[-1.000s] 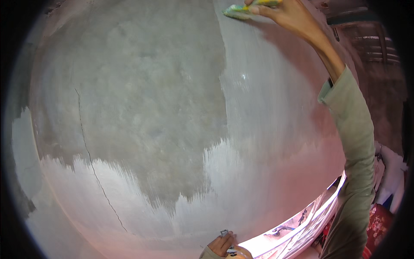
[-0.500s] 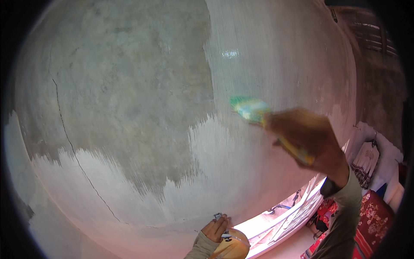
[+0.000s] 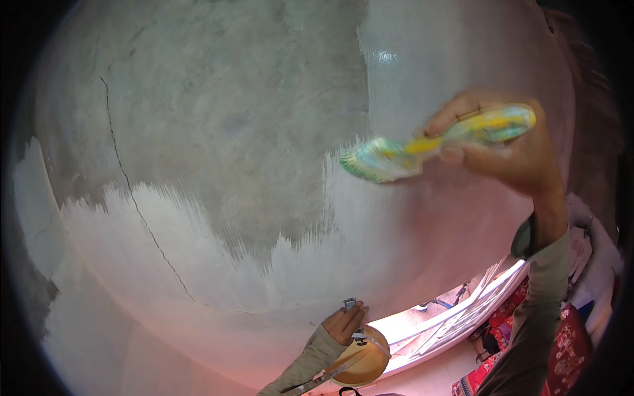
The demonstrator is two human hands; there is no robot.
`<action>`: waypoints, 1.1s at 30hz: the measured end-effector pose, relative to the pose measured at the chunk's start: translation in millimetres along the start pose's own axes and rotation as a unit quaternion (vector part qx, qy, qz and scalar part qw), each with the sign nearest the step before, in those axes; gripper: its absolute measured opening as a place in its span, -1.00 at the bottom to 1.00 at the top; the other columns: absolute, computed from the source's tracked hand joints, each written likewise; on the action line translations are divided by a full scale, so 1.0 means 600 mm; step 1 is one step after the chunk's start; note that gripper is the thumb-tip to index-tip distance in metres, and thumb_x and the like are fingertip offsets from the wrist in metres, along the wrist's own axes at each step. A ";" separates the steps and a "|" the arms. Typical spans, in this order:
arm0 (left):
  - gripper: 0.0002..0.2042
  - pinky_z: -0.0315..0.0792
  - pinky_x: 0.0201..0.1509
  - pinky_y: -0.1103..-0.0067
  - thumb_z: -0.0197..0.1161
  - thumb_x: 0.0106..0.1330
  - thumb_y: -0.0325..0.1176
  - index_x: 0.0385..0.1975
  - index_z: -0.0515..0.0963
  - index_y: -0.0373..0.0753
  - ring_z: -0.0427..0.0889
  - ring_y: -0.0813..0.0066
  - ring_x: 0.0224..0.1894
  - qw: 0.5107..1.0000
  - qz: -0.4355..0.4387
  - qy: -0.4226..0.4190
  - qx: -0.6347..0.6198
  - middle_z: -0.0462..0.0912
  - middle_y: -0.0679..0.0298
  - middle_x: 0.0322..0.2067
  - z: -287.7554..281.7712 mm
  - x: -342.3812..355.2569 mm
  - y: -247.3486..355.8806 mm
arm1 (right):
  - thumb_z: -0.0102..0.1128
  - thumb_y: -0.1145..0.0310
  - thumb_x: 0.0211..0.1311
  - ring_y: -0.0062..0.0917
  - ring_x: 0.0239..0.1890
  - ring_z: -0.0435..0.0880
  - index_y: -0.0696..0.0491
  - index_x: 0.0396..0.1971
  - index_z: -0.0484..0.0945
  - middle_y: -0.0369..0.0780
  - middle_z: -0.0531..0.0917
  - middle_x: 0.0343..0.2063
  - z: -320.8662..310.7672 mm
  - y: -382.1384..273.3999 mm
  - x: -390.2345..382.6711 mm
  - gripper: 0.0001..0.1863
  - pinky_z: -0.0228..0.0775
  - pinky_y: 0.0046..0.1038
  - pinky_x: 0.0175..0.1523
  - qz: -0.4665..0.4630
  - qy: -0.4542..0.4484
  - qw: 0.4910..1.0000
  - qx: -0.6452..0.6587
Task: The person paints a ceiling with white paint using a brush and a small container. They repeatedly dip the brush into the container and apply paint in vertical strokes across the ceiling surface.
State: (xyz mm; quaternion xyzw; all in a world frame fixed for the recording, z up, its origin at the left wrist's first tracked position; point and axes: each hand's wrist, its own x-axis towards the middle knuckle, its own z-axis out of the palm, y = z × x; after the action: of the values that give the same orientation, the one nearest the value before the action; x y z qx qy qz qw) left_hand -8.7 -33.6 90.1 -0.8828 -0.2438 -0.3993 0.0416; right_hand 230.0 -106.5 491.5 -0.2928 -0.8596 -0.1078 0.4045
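Observation:
My right hand is closed round a paintbrush, its handle smeared yellow and pale green. The greenish bristles point left, over the freshly coated part of the wall; blur hides whether they touch it. Bare grey plaster fills the upper left of the wall, bordered by a ragged edge of white paint. Low in the middle, my left hand is closed on a small grey metal piece that juts above the fingers. Just beneath that hand is a yellow rounded thing.
A long crack runs down the wall's left side. At the lower right lies a bright opening with white bars. Red flowered cloth is beyond my right forearm.
My right wrist has turned, swinging the brush handle from low right to upper right. The hand has risen slightly. The whole view has shifted, so the wall appears farther right and higher.

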 end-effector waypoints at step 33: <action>-0.53 0.61 -0.16 0.37 0.38 0.12 -0.50 0.10 0.55 -0.39 0.64 0.18 -0.28 0.999 0.027 0.033 -0.008 0.54 -0.03 0.20 0.011 -0.001 -0.009 | 0.55 0.38 0.04 -0.54 -0.27 0.71 0.13 -0.26 0.73 -0.25 0.75 -0.34 -0.031 0.005 0.216 -0.73 0.57 -0.46 -0.11 -0.079 0.000 0.997 -0.001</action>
State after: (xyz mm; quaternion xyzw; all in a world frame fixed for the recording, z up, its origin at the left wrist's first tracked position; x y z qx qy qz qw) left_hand -7.2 -27.2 84.5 -0.8758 -0.2151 -0.4289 0.0529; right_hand 178.5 -58.1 601.8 -0.2240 -0.8800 -0.1401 0.3947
